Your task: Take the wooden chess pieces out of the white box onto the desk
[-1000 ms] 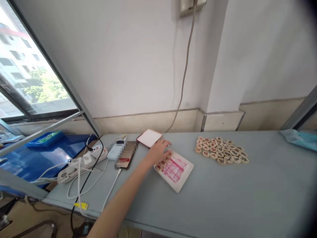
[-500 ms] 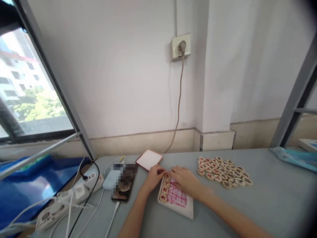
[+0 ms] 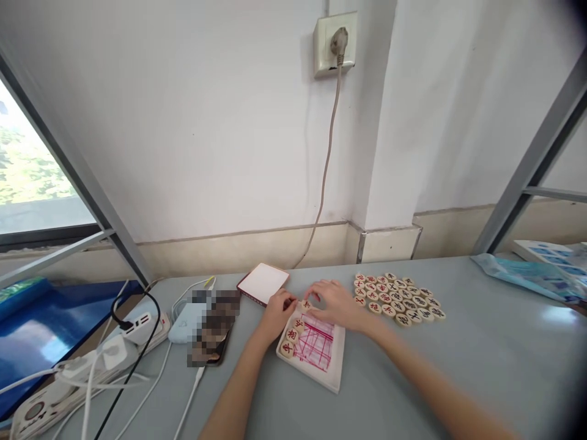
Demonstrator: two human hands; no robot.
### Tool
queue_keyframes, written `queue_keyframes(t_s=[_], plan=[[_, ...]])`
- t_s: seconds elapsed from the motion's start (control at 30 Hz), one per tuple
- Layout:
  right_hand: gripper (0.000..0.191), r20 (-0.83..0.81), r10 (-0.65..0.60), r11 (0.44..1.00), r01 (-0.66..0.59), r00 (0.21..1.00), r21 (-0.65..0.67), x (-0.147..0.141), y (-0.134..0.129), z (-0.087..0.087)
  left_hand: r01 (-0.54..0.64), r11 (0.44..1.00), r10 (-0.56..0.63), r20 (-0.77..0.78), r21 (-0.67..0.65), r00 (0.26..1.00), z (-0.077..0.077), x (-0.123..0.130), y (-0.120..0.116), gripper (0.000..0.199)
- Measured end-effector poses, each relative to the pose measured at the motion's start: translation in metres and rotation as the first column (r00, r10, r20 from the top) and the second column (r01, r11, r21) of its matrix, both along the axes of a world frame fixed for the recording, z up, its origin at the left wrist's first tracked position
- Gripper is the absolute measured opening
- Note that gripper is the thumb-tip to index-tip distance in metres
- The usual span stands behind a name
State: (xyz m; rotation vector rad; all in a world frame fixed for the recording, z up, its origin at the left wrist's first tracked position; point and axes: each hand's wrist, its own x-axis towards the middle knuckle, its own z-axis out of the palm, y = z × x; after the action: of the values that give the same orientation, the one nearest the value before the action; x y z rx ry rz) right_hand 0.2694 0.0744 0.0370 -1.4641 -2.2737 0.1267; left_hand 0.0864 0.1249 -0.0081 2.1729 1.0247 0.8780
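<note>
A shallow white box (image 3: 336, 366) with red-pink lines on its inner face lies on the grey table. Several round wooden pieces with red characters (image 3: 292, 335) stand in a row along its left side. At the box's upper left corner, my left hand (image 3: 277, 311) has its fingers curled together; what they hold, if anything, is hidden. My right hand (image 3: 334, 302) reaches over the top edge, thumb and fingers apart around a red-marked piece (image 3: 306, 304). Whether it touches that piece is unclear. Many more round pieces (image 3: 397, 296) lie grouped to the right.
A white-topped lid (image 3: 265, 282) lies behind my left hand. A phone (image 3: 215, 330), a pale blue device (image 3: 186, 324), cables and a power strip (image 3: 41, 409) are at the left. A blue plastic packet (image 3: 527, 275) lies at the far right.
The camera view has shifted, so the scene sits higher and further left. My right hand has lifted and spread a little, showing the piece at the box's top edge.
</note>
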Motion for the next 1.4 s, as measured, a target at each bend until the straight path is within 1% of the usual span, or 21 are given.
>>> queue_keyframes(t_s=[0.07,0.13,0.23,0.3,0.37,0.47,0.57,0.63,0.67,0.7,0.73,0.77,0.83,0.87,0.9,1.0,1.1,1.2,1.27,1.33,1.4], plan=[[0.02,-0.078,-0.071,0.997,0.07,0.994,-0.014,0.017,0.003,0.004,0.008,1.0,-0.008,0.008,-0.027,1.0,0.002,0.0,-0.001,0.018],[0.023,-0.101,-0.194,0.98,0.197,0.976,0.024,0.036,0.009,0.005,0.024,0.998,-0.023,0.017,-0.054,1.0,0.003,-0.001,-0.003,0.019],[0.026,-0.05,-0.407,0.902,0.41,0.912,0.133,0.06,0.017,-0.001,0.048,0.997,-0.048,0.015,-0.058,0.999,0.005,0.0,-0.004,0.019],[0.026,0.024,-0.509,0.846,0.495,0.861,0.198,0.07,0.021,-0.009,0.051,0.997,-0.051,0.008,-0.057,0.999,0.004,0.001,-0.004,0.019],[0.024,0.097,-0.551,0.823,0.522,0.829,0.224,0.077,0.021,-0.017,0.048,0.997,-0.047,0.003,-0.068,0.999,0.004,0.001,-0.004,0.018],[0.023,0.132,-0.574,0.812,0.542,0.808,0.214,0.081,0.019,-0.025,0.051,0.995,-0.05,0.013,-0.091,0.999,0.002,0.001,-0.003,0.018],[0.021,0.136,-0.59,0.802,0.557,0.796,0.215,0.08,0.016,-0.023,0.059,0.994,-0.058,0.02,-0.096,0.998,0.002,0.001,-0.003,0.019],[0.022,0.064,-0.551,0.826,0.533,0.832,0.186,0.072,0.014,-0.016,0.056,0.994,-0.054,0.016,-0.092,0.998,0.003,0.001,-0.003,0.018],[0.022,-0.001,-0.488,0.863,0.483,0.873,0.146,0.065,0.012,-0.011,0.052,0.995,-0.051,0.014,-0.091,0.999,0.003,0.001,-0.004,0.018],[0.023,-0.07,-0.385,0.916,0.391,0.92,0.095,0.056,0.01,-0.006,0.049,0.995,-0.048,0.011,-0.088,0.999,0.003,0.001,-0.004,0.018],[0.024,-0.128,-0.247,0.967,0.253,0.961,0.038,0.046,0.007,-0.002,0.044,0.996,-0.044,0.009,-0.082,0.999,0.002,0.002,-0.003,0.018],[0.025,-0.16,-0.093,0.996,0.092,0.983,-0.017,0.034,0.003,0.001,0.04,0.996,-0.04,0.004,-0.076,0.999,0.002,0.002,-0.003,0.017],[0.027,-0.118,0.151,0.981,-0.163,0.982,-0.102,0.01,-0.006,0.001,0.033,0.998,-0.034,-0.005,-0.058,0.999,0.0,0.002,-0.002,0.016],[0.027,-0.065,0.205,0.97,-0.212,0.977,-0.121,-0.001,-0.01,-0.002,0.033,0.998,-0.033,-0.008,-0.046,0.999,-0.001,0.002,-0.001,0.016],[0.026,-0.011,0.221,0.968,-0.221,0.975,-0.123,-0.011,-0.014,-0.006,0.036,0.999,-0.036,-0.009,-0.033,0.999,-0.001,0.002,0.0,0.016],[0.018,0.08,0.171,0.983,-0.164,0.982,-0.081,-0.03,-0.019,-0.019,0.054,0.999,-0.054,-0.001,-0.004,0.999,-0.002,0.0,0.001,0.017],[0.008,0.047,0.159,0.984,-0.155,0.986,-0.085,-0.031,-0.018,-0.019,0.057,0.998,-0.057,-0.008,-0.008,0.998,-0.001,-0.001,0.001,0.017],[0.013,-0.096,0.136,0.982,-0.147,0.986,-0.121,-0.017,-0.014,-0.004,0.054,0.998,-0.055,-0.017,-0.028,0.998,-0.001,0.0,0.001,0.018],[0.018,-0.153,0.065,0.992,-0.081,0.986,-0.101,-0.001,-0.009,0.004,0.053,0.998,-0.053,-0.005,-0.044,0.999,-0.001,0.0,0.001,0.02],[0.02,-0.108,-0.046,0.998,0.043,0.993,-0.037,0.021,-0.002,0.005,0.053,0.997,-0.053,0.008,-0.058,0.999,-0.002,0.0,0.001,0.021],[0.022,0.002,-0.164,0.986,0.164,0.986,0.026,0.044,0.004,-0.002,0.052,0.997,-0.051,0.011,-0.062,0.999,-0.003,0.0,0.001,0.021]])
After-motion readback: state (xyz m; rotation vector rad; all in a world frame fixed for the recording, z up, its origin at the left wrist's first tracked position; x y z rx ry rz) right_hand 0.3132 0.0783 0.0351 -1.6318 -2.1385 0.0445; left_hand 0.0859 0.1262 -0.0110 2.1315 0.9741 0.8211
